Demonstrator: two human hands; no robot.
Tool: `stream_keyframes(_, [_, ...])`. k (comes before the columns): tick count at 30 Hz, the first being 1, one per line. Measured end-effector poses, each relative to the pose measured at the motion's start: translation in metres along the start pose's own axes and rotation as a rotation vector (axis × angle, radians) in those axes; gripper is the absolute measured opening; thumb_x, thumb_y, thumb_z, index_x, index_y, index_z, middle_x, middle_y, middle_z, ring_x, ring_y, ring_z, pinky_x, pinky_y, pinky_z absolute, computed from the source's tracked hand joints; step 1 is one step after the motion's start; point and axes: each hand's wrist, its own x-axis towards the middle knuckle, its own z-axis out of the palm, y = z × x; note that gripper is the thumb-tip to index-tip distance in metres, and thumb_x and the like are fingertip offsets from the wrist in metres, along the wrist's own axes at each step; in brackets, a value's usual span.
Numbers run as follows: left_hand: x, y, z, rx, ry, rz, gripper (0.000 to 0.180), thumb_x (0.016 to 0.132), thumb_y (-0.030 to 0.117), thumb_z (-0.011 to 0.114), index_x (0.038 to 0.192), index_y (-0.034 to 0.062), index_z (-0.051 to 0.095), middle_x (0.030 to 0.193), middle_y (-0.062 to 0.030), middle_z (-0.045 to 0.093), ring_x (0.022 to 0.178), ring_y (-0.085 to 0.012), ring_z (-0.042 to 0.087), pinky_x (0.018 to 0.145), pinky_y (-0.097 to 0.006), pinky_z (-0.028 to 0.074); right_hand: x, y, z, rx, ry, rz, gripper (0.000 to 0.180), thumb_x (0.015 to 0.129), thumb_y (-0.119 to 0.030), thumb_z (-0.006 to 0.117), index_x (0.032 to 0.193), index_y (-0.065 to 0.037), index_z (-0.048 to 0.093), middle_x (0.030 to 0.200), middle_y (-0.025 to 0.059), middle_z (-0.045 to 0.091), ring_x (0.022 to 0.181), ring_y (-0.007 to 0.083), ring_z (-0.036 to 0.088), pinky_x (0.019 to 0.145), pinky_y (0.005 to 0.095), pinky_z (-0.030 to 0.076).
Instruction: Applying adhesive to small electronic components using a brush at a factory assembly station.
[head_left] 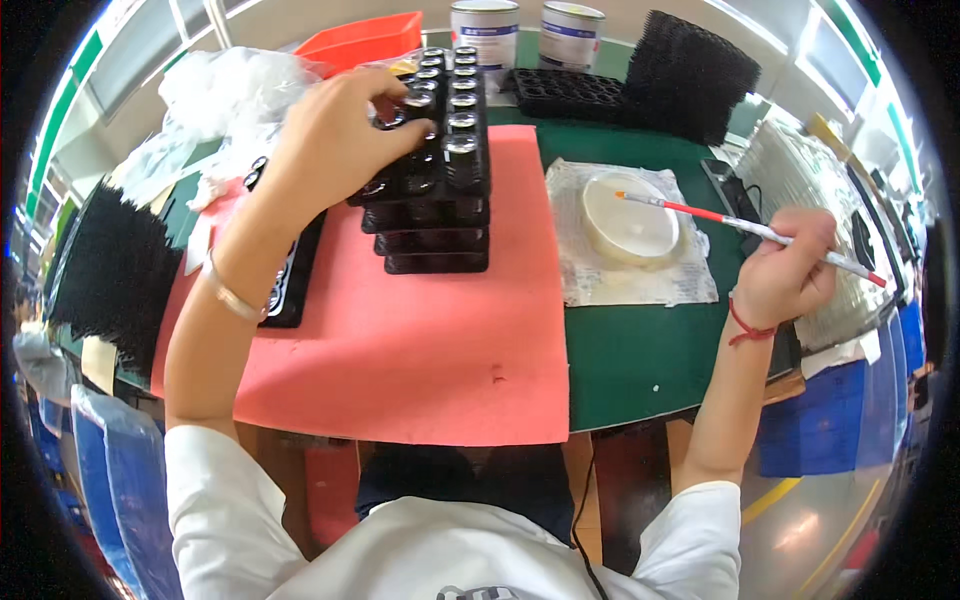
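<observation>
My left hand (345, 135) reaches over the far left part of a stack of black trays (435, 215). Its thumb and fingers curl in among small black cylinders with shiny silver tops (461, 150), which stand in rows in the top tray. What the fingertips grip is hidden. My right hand (790, 265) is closed around a thin paintbrush (690, 210) with a red and white handle. The brush tip is over a round, shallow white dish (632, 258), which rests on a crumpled pale sheet (590, 288).
A pink mat (430, 370) covers part of the green table (640, 370). Behind the stack are an orange bin (365, 42), two white cans (485, 25) and an unfilled black tray (570, 93). Bristly black blocks (690, 75) and clear plastic bags (235, 90) stand around.
</observation>
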Motion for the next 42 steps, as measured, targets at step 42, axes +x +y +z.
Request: stream_keyframes(42, [-0.119,0.004,0.02,-1.401,-0.519,-0.609,0.021,0.076,0.017,0.065,0.088,0.0002,0.059,0.081,0.0,0.059,0.073,-0.0041,0.053,0.065,-0.018,0.043,-0.024,0.002,0.006,0.512,-0.752,0.28,0.038,0.087,-0.043,0.043,0.071,-0.008,0.046,0.055,0.0032,0.041,0.043,0.0124,0.039,0.04,0.0234,0.031])
